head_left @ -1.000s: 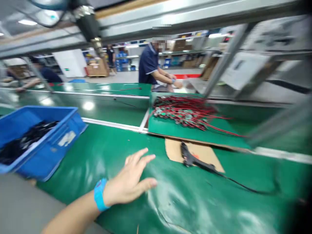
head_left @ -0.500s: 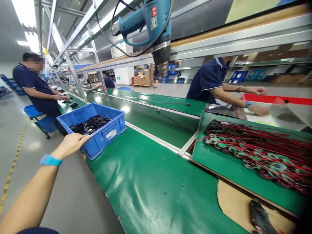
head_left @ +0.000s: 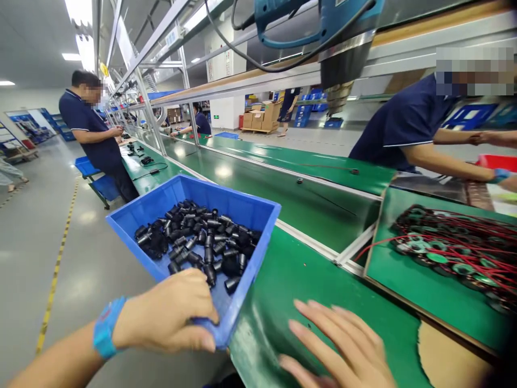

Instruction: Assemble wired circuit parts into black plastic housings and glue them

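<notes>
Left hand (head_left: 169,318) gripping, right hand (head_left: 343,350) flat.

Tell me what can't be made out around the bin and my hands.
Head view:
Right hand: wrist cut off by bottom edge.
Blue bin: near corner hidden under left hand.
Black parts: too small to identify.
Hanging tool: body cut off by top edge.

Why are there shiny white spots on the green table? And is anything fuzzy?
Head view: the white spots on the green belt are glare from the ceiling lights. Head view: the right hand at the bottom edge looks a little soft, while the black parts in the blue bin look sharp.
</notes>
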`<state>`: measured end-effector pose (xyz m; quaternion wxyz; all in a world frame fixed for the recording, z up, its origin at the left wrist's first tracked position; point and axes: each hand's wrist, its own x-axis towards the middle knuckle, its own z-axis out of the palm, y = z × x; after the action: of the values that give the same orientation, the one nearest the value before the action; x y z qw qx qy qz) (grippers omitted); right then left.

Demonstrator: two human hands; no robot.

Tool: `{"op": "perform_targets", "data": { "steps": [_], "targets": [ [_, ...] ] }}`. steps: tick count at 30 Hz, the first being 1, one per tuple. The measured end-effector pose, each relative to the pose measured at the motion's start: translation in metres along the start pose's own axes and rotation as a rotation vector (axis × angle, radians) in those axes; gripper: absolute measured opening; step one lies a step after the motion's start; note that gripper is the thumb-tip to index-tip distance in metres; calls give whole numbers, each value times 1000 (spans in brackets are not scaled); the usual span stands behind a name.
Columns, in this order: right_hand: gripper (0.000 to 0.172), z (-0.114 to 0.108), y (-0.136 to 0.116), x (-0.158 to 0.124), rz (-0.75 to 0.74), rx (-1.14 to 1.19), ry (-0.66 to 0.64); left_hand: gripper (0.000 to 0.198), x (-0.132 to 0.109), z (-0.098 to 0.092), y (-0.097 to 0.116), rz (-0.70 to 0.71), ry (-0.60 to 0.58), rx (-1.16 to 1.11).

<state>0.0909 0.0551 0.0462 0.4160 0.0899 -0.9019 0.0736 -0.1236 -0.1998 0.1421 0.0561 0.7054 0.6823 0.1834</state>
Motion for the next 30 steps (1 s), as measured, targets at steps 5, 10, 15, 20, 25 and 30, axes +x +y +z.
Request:
{"op": "perform_targets", "data": {
  "steps": [5,10,15,20,25,30],
  "targets": [
    [64,40,4,94,-310,120,-221,54,-15,-62,-62,-396,51,209],
    [70,63,23,109,-257,245,-347,72,-87,-22,-85,-487,493,357],
    [62,69,7,99,-202,316,-190,79,-97,15,-84,-618,717,431],
    [44,45,-10,106,-274,395,-233,80,-90,-34,-82,-548,772,372],
    [48,30,-36,112,-282,416,-128,84,-91,-95,-72,-402,693,266],
    [53,21,-47,112,-225,588,-271,84,-88,-123,-73,-344,626,217]
  ]
}}
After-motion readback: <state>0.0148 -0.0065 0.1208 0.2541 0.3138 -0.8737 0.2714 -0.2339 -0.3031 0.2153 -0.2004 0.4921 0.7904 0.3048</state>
